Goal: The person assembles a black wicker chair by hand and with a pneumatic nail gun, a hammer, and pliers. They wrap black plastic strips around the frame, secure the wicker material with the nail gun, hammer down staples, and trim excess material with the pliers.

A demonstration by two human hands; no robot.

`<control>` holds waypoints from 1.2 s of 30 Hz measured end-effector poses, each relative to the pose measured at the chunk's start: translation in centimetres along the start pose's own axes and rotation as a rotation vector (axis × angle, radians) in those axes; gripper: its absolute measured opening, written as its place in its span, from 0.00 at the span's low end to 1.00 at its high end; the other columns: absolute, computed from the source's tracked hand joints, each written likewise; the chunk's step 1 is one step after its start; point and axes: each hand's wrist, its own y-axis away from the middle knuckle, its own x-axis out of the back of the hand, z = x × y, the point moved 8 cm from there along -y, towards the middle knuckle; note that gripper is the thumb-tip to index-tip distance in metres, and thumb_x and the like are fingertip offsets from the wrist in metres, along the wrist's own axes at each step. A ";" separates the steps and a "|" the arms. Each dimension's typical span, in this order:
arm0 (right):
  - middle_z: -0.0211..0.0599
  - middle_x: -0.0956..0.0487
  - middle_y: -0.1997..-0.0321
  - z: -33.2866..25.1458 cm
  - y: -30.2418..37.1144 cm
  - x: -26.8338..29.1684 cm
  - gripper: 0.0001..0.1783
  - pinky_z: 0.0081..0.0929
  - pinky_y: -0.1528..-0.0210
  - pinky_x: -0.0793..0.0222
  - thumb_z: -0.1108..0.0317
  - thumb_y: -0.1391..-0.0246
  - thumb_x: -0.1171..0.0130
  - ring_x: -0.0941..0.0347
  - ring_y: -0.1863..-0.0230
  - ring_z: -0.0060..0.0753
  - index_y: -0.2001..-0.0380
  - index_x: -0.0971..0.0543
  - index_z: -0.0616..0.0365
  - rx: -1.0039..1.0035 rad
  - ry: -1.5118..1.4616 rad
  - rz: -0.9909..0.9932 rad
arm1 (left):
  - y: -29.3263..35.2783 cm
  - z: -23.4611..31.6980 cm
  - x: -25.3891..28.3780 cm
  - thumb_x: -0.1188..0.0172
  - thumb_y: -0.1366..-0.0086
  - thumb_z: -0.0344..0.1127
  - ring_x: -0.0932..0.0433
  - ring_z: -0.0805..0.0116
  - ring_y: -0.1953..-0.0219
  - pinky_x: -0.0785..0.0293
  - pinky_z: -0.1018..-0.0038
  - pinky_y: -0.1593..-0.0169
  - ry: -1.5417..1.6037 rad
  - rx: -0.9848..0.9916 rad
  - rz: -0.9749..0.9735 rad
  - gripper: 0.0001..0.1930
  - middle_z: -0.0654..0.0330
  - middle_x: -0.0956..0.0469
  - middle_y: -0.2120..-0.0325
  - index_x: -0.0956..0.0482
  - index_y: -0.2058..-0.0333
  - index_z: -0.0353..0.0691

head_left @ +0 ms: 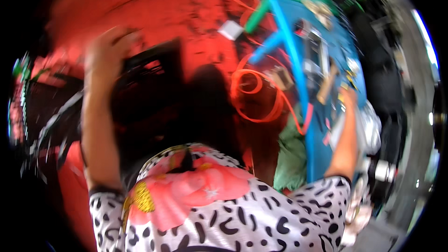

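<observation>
Motion blurs much of the picture. My left hand (109, 46) is stretched forward at the left, above the red floor and beside the far edge of a black crate-like object (151, 63). Its fingers are smeared, so whether it touches the black object is unclear. On the right, my right hand (347, 97) reaches over the blue table (317, 130), its fingers looking closed at a small yellow thing too blurred to name. Close to that hand lie a tan, stick-like piece (327, 86) and a clear and grey boxy object (315, 53).
Loops of orange strap (259, 116) lie on the red floor (186, 14) by the table's blue leg. A small brown block (282, 78), a white square piece (231, 30) and a green sack (290, 158) are nearby. White plastic bags (371, 128) hang at the table's right.
</observation>
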 end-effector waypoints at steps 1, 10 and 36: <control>0.48 0.20 0.70 -3.0 1.0 2.6 0.26 0.43 0.64 0.33 0.48 0.57 0.41 0.23 0.67 0.51 0.67 0.20 0.64 -0.068 0.172 0.149 | 0.2 1.4 0.1 0.42 0.43 0.41 0.32 0.74 0.79 0.35 0.75 0.73 -0.052 -0.104 -0.001 0.12 0.62 0.28 0.83 0.21 0.74 0.38; 0.39 0.23 0.59 -40.0 18.9 0.8 0.26 0.34 0.56 0.30 0.66 0.62 0.33 0.25 0.60 0.42 0.55 0.24 0.57 1.122 -0.143 0.140 | 0.8 0.2 -0.7 0.41 0.41 0.34 0.39 0.85 0.82 0.44 0.82 0.78 0.215 -0.029 -0.038 0.12 0.71 0.33 0.87 0.28 0.81 0.39; 0.36 0.28 0.73 -53.2 28.3 -4.8 0.19 0.35 0.65 0.37 0.57 0.65 0.34 0.28 0.67 0.38 0.68 0.22 0.55 1.696 0.220 0.037 | 2.0 1.7 -1.0 0.40 0.42 0.30 0.35 0.80 0.79 0.39 0.79 0.74 0.236 -0.359 0.095 0.09 0.66 0.33 0.83 0.26 0.78 0.33</control>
